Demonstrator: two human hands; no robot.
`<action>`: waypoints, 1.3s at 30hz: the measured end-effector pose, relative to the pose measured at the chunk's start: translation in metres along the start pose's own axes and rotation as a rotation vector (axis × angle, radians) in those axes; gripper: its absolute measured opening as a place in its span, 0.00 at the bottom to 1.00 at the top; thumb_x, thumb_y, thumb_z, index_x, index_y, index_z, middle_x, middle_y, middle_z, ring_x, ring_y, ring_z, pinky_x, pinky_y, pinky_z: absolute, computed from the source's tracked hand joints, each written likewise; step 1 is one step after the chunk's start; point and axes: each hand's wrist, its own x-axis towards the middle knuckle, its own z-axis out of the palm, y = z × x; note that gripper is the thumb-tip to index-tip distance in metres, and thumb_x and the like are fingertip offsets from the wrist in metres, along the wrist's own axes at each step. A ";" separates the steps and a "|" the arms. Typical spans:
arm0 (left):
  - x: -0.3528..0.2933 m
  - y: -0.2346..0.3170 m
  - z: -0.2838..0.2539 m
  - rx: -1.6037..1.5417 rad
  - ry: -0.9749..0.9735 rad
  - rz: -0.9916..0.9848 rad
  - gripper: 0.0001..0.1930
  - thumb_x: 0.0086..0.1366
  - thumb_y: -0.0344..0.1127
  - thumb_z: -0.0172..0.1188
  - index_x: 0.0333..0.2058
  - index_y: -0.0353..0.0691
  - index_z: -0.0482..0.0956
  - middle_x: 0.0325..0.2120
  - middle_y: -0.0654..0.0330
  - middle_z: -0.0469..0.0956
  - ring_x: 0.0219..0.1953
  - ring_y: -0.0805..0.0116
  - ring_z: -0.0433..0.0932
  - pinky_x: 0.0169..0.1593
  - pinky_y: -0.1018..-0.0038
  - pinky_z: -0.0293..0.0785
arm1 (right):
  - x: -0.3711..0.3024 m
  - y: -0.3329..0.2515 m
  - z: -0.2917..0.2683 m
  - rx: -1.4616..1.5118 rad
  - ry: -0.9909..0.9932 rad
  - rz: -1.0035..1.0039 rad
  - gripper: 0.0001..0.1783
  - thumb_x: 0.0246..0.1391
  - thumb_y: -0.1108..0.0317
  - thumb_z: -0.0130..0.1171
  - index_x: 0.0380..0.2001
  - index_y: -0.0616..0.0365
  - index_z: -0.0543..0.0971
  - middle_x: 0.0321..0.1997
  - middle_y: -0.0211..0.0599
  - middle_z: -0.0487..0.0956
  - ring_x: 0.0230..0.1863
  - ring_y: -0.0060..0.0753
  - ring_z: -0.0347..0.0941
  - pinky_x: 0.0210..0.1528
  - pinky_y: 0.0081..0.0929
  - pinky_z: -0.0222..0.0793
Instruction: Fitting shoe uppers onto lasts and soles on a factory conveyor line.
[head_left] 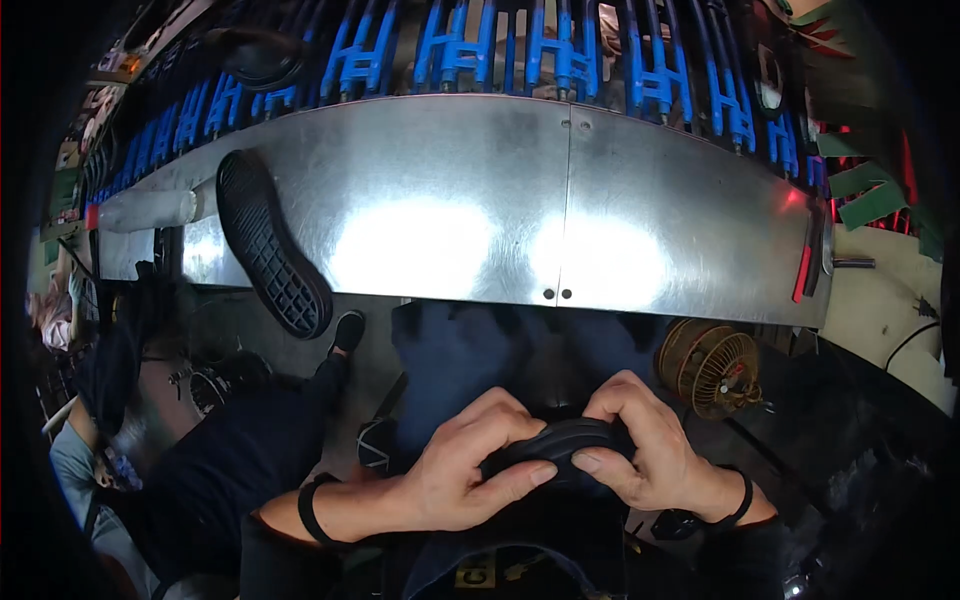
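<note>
Black curved piece (578, 438) was in front of metal bench (450, 150), on wearer's side of its near edge. Left hand (450, 465) gripped its left end, right hand (655, 450) its right end; fingers of both curled closed over it, thumbs on near side, tips just apart. Grid-patterned black sole (275, 245) lay toward bench's left end, overhanging near edge. Blue metal frames (562, 58) lined bench's far edge.

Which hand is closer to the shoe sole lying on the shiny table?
Left. The left hand is nearer, below and to the right of the shoe sole in the picture. The right hand is farther right, beyond the curved black piece both hold.
</note>
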 end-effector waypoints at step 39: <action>-0.038 0.032 0.002 -0.283 0.408 0.297 0.42 0.62 0.47 0.66 0.67 0.36 0.54 0.59 0.50 0.66 0.63 0.63 0.66 0.66 0.59 0.62 | 0.002 -0.017 0.081 0.393 0.557 -0.452 0.40 0.67 0.55 0.50 0.70 0.72 0.50 0.69 0.52 0.64 0.72 0.46 0.56 0.75 0.41 0.45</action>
